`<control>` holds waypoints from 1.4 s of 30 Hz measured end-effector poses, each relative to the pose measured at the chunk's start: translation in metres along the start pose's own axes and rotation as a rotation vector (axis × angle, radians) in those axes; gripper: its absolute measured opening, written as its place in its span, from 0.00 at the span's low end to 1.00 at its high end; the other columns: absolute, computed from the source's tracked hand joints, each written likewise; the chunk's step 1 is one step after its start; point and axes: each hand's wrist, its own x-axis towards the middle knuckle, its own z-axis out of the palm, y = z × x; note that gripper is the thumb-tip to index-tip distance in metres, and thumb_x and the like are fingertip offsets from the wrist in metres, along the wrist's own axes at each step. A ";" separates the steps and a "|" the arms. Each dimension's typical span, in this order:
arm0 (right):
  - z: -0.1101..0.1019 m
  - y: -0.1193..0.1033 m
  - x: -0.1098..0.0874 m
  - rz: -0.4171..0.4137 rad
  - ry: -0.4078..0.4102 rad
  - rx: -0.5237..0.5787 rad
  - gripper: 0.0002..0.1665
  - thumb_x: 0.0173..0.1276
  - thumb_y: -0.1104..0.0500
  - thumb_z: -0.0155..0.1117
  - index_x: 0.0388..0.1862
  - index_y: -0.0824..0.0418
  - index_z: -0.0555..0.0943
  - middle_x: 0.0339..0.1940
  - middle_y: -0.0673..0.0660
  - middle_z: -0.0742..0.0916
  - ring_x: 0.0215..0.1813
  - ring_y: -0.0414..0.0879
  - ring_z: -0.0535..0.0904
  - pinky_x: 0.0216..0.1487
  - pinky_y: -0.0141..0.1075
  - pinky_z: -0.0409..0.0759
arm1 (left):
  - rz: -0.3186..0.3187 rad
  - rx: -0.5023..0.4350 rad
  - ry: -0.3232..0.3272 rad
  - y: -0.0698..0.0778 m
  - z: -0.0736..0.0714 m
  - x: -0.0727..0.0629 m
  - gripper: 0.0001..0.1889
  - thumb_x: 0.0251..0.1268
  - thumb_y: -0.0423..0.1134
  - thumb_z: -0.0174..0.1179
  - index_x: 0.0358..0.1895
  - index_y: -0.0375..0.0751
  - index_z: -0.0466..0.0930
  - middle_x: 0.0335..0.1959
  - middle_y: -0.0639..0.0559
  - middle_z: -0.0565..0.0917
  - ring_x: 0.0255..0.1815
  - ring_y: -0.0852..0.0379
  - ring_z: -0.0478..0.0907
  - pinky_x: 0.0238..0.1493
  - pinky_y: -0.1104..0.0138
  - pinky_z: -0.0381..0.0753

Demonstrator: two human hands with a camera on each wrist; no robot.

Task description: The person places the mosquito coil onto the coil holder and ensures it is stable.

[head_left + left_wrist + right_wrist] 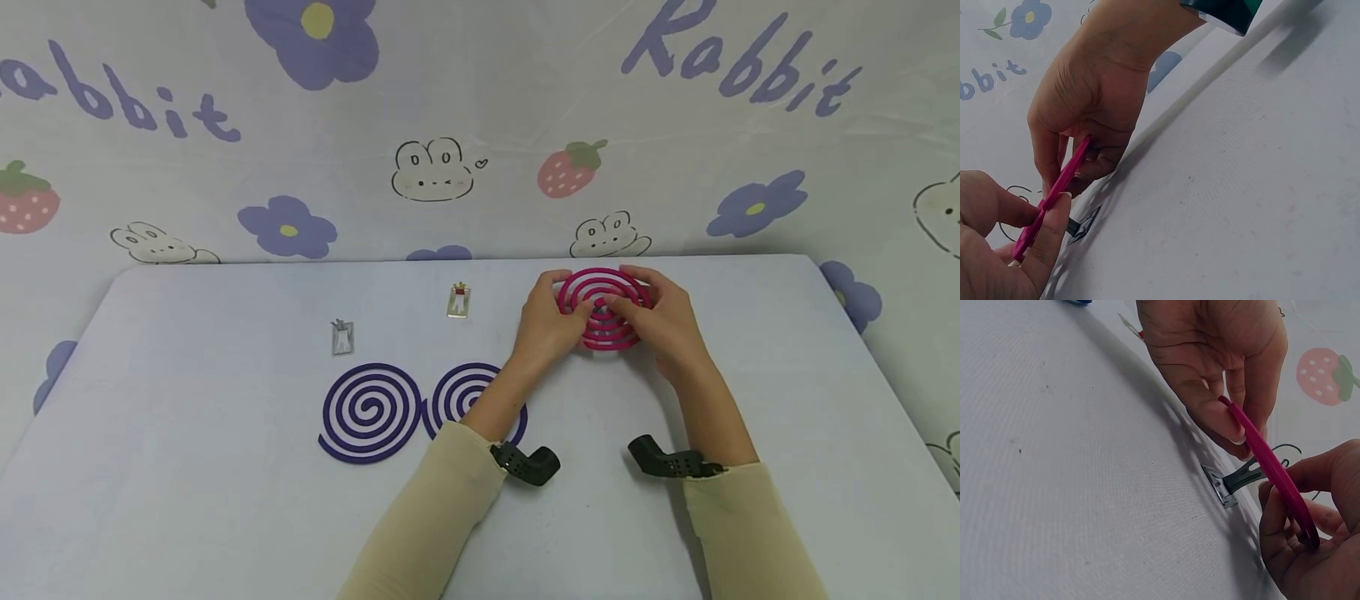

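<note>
Both hands hold a pink mosquito coil (609, 345) upright at the back right of the table. My left hand (550, 323) pinches its left side and my right hand (667, 315) its right side, both thumbs near the middle on the front face. A small dark metal stand (1215, 485) is on the table under the coil, its prong rising toward the coil's back; whether they touch I cannot tell. Seen edge-on, the coil (1055, 189) is tilted in the left wrist view. Two purple mosquito coils lie flat: one (362, 460) uncovered, the other (474, 365) partly behind my left forearm.
A silver metal stand (342, 322) and a gold one with a red mark (459, 315) lie left of my hands, toward the back. The white table (187, 500) ends at a patterned cloth (510, 83). Each wrist wears a black camera.
</note>
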 end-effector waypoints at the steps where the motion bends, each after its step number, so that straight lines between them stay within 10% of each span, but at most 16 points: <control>1: 0.000 0.000 0.000 -0.002 0.000 0.002 0.40 0.77 0.50 0.67 0.83 0.56 0.66 0.77 0.66 0.77 0.75 0.61 0.76 0.74 0.53 0.78 | 0.003 0.000 0.000 0.000 0.000 0.000 0.29 0.75 0.37 0.65 0.76 0.43 0.69 0.55 0.39 0.82 0.34 0.56 0.83 0.33 0.68 0.89; 9: 0.000 0.001 0.000 -0.007 0.004 -0.012 0.39 0.78 0.51 0.67 0.83 0.57 0.66 0.76 0.66 0.78 0.74 0.61 0.78 0.72 0.53 0.79 | 0.007 -0.002 -0.007 -0.001 0.000 0.001 0.28 0.76 0.37 0.64 0.75 0.42 0.69 0.54 0.39 0.82 0.27 0.57 0.82 0.29 0.71 0.85; 18: 0.001 0.002 0.000 -0.002 0.008 -0.016 0.40 0.77 0.50 0.67 0.83 0.56 0.66 0.76 0.66 0.78 0.73 0.61 0.78 0.71 0.52 0.79 | 0.012 0.038 0.033 -0.001 0.003 0.001 0.29 0.74 0.40 0.65 0.74 0.41 0.70 0.64 0.38 0.82 0.63 0.44 0.82 0.61 0.54 0.89; 42: 0.003 0.001 0.000 0.038 0.018 0.030 0.41 0.76 0.51 0.68 0.83 0.56 0.66 0.79 0.66 0.75 0.76 0.62 0.76 0.73 0.53 0.78 | 0.005 0.020 0.082 -0.002 0.008 0.002 0.27 0.71 0.39 0.67 0.71 0.39 0.73 0.59 0.37 0.85 0.60 0.44 0.85 0.61 0.56 0.89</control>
